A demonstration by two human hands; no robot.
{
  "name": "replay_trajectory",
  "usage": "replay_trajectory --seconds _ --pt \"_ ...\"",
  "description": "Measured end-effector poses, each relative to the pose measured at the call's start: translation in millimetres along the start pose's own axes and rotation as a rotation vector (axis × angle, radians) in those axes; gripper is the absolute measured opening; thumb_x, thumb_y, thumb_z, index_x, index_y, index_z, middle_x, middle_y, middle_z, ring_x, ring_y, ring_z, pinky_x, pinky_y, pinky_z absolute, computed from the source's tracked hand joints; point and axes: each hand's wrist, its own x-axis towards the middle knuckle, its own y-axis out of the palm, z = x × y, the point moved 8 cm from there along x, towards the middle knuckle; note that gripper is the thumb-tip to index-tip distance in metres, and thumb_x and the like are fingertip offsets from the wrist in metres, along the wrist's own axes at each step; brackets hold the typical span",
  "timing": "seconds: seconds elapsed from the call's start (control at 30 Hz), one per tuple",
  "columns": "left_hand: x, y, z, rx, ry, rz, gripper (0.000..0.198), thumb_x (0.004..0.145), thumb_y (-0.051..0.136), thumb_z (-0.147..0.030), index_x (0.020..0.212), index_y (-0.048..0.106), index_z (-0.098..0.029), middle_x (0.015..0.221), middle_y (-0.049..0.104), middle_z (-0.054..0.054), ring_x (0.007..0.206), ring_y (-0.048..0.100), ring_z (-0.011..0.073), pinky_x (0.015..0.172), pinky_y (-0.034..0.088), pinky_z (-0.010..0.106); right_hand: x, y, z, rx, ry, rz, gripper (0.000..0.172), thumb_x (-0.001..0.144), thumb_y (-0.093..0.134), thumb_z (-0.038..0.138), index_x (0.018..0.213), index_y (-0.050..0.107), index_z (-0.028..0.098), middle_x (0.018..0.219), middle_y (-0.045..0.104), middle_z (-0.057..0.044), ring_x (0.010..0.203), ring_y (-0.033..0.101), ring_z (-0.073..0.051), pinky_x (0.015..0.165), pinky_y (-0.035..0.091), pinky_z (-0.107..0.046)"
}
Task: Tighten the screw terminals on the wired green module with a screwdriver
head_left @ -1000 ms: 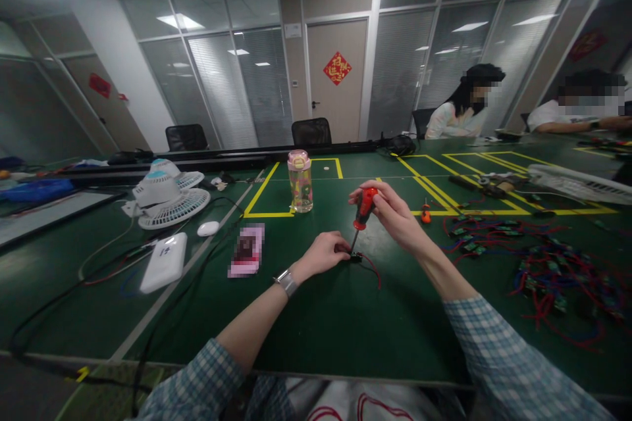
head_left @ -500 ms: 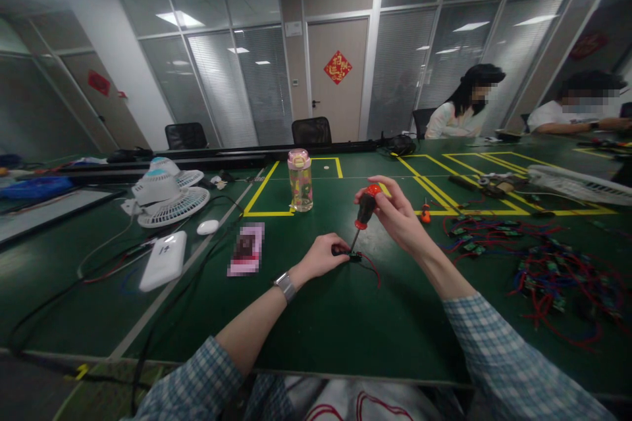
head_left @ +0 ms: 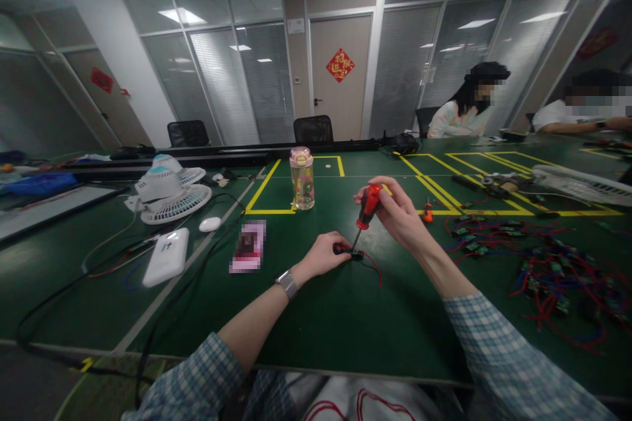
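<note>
My right hand (head_left: 395, 214) is closed round the red-and-black handle of a screwdriver (head_left: 366, 209), held nearly upright with its tip down on a small black part (head_left: 356, 254) lying on the green table (head_left: 345, 322). Fingers of my left hand (head_left: 323, 254) pinch that part and hold it against the table. A thin red wire (head_left: 374, 266) trails from the part toward me.
A heap of small boards with red and blue wires (head_left: 538, 263) lies at the right. A pink-capped bottle (head_left: 301, 179), white fans (head_left: 168, 194), a white power bank (head_left: 166, 256), a mouse (head_left: 210, 224) and cables lie left and behind. Two people sit at the far right.
The screwdriver handle has turned slightly in my right hand's fingers and the hand shifted a little. My left hand stays on the part.
</note>
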Motion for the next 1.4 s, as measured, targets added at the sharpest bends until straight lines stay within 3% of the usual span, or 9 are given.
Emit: replay_trajectory --seconds 0.13,0.3,0.6,0.87,1.13,1.4 --pt "-0.7 -0.2 -0.7 0.006 0.002 0.008 0.016 0.078 0.070 -0.023 0.091 0.072 -0.014 0.090 0.065 0.005 0.079 0.061 0.0149 0.074 0.049 0.026 1.7 -7.5 -2.4 0.023 -0.017 -0.061 0.023 0.090 0.056 0.050 0.096 0.060 0.029 0.095 0.067 -0.001 0.092 0.066 -0.018 0.091 0.053 -0.040" --pt "-0.6 0.5 0.3 0.003 0.009 0.006 0.018 0.078 0.069 -0.025 0.092 0.072 -0.013 0.090 0.064 0.005 0.080 0.060 0.0152 0.074 0.049 0.027 1.8 -19.0 -4.8 0.027 -0.013 -0.107 0.023 0.078 0.072 0.048 0.090 0.063 0.030 0.092 0.063 0.002 0.083 0.063 -0.014 0.097 0.052 -0.040" --pt "0.8 2.0 4.1 0.001 0.032 -0.014 0.016 0.077 0.070 -0.022 0.090 0.073 -0.015 0.088 0.065 0.004 0.078 0.061 0.0146 0.074 0.049 0.026 2.4 -10.4 -3.7 0.024 0.022 -0.044 0.027 0.086 0.061 0.052 0.103 0.058 0.032 0.092 0.067 -0.001 0.088 0.065 -0.018 0.084 0.056 -0.038" --pt "0.4 1.8 3.6 0.018 0.028 -0.011 0.015 0.078 0.070 -0.023 0.090 0.072 -0.015 0.089 0.064 0.004 0.079 0.060 0.0146 0.074 0.049 0.026 1.9 -18.2 -3.6 0.030 0.008 -0.085 0.026 0.079 0.071 0.049 0.091 0.061 0.028 0.095 0.064 0.000 0.088 0.064 -0.017 0.089 0.054 -0.038" --pt "-0.9 2.1 4.1 -0.034 0.010 -0.008 0.015 0.078 0.071 -0.022 0.091 0.071 -0.015 0.091 0.062 0.004 0.080 0.061 0.0143 0.077 0.050 0.027 4.1 -6.6 0.9 0.010 -0.002 -0.013 0.025 0.087 0.061 0.049 0.103 0.059 0.030 0.089 0.067 -0.001 0.084 0.065 -0.018 0.082 0.055 -0.037" --pt "-0.3 3.7 7.9 -0.038 0.008 -0.011 0.015 0.077 0.071 -0.023 0.090 0.071 -0.015 0.090 0.060 0.003 0.079 0.059 0.0141 0.074 0.049 0.026 5.6 -24.7 -7.6 0.124 -0.010 -0.071 0.017 0.082 0.071 0.042 0.091 0.065 0.028 0.096 0.065 0.002 0.089 0.064 -0.015 0.091 0.053 -0.035"
